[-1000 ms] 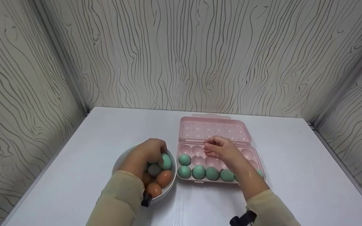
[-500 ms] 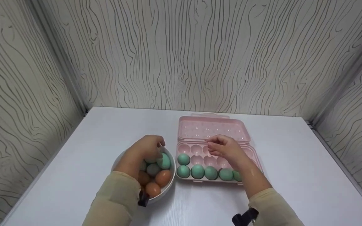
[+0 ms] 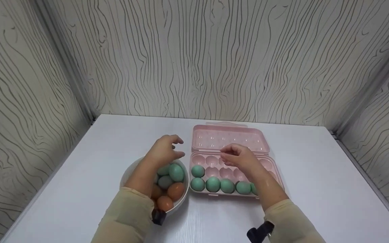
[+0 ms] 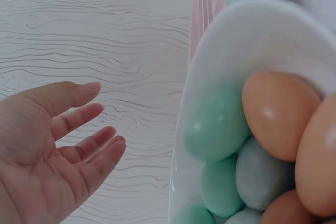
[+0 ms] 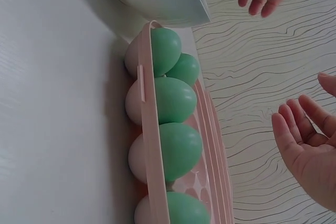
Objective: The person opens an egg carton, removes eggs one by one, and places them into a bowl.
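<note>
Above the far side of a white bowl [image 3: 185, 189], my left hand [image 3: 162, 152] hovers with thumb and fingers apart and nothing between them. Green eggs [image 3: 176, 172], a greyish egg [image 3: 165, 182] and brown eggs [image 3: 176, 191] lie in the bowl; the forearm covers part of it. My right hand [image 3: 241, 158] is held over the pink egg carton [image 3: 212, 193], fingers loosely bent and holding nothing. Green eggs [image 3: 213, 184] fill the visible part of the carton's near row, and one green egg [image 3: 198, 171] sits at the left of the middle row. My right forearm hides the carton's right end.
The carton's lid [image 3: 230, 138] lies folded back behind its tray. Bowl and carton stand side by side on a white table [image 3: 333, 175]. Wood-patterned panels [image 3: 194, 60] rise behind the table and on both sides.
My left hand has risen out of the bowl, let go of the green egg there and spread its fingers. My right hand has barely moved.
</note>
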Demonstrator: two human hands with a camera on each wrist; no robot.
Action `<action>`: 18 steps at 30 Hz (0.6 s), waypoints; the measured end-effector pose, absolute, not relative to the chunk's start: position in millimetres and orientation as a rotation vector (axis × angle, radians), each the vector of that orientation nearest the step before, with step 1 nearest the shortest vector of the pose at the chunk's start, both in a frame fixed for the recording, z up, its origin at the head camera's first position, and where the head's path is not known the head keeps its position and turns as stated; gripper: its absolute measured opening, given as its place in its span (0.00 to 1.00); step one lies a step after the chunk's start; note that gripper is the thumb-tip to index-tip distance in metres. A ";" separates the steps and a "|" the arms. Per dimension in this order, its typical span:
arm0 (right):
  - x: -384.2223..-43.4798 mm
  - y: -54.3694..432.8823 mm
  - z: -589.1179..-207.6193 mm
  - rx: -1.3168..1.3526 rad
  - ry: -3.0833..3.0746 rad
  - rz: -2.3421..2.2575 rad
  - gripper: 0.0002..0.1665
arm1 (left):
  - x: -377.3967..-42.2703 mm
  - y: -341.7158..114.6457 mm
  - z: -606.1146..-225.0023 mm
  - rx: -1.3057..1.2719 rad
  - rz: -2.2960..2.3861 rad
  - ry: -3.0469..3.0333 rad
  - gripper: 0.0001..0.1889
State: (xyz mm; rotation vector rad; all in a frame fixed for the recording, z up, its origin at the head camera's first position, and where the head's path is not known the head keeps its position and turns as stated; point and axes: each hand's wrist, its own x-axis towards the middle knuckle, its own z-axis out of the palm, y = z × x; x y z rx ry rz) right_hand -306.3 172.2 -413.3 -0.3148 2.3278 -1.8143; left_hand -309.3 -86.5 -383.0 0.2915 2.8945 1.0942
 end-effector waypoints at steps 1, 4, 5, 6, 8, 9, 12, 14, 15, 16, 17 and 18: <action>-306.7 170.5 -414.1 -0.321 2.340 -1.799 0.17 | -308.9 -84.9 -382.9 0.290 1.122 2.890 0.19; -308.3 165.0 -417.6 -0.333 2.366 -1.766 0.16 | -307.7 -80.4 -383.8 0.271 1.202 2.871 0.19; -308.9 163.4 -419.1 -0.331 2.372 -1.758 0.15 | -307.6 -78.9 -384.6 0.273 1.219 2.866 0.19; -309.5 162.1 -420.6 -0.328 2.378 -1.749 0.15 | -307.5 -77.1 -386.0 0.271 1.229 2.859 0.19; -310.4 160.2 -423.2 -0.326 2.387 -1.742 0.13 | -307.7 -72.9 -389.3 0.290 1.231 2.848 0.19; -310.7 159.6 -424.1 -0.325 2.390 -1.738 0.12 | -308.1 -70.6 -391.1 0.307 1.221 2.843 0.19; -311.2 158.9 -425.5 -0.328 2.399 -1.727 0.12 | -309.6 -61.4 -396.7 0.336 1.156 2.827 0.19; -311.6 159.1 -425.8 -0.322 2.398 -1.733 0.12 | -311.2 -54.9 -400.6 0.359 1.086 2.829 0.18; -311.8 159.3 -425.9 -0.316 2.395 -1.738 0.12 | -312.2 -51.5 -402.3 0.363 1.047 2.828 0.18; -312.0 159.7 -426.0 -0.310 2.399 -1.736 0.12 | -313.2 -48.0 -404.3 0.361 1.006 2.826 0.18; -312.2 159.9 -426.1 -0.304 2.396 -1.742 0.13 | -314.1 -45.0 -406.1 0.362 0.960 2.826 0.18; -312.2 160.1 -426.0 -0.298 2.394 -1.748 0.13 | -315.3 -41.7 -407.9 0.355 0.914 2.827 0.18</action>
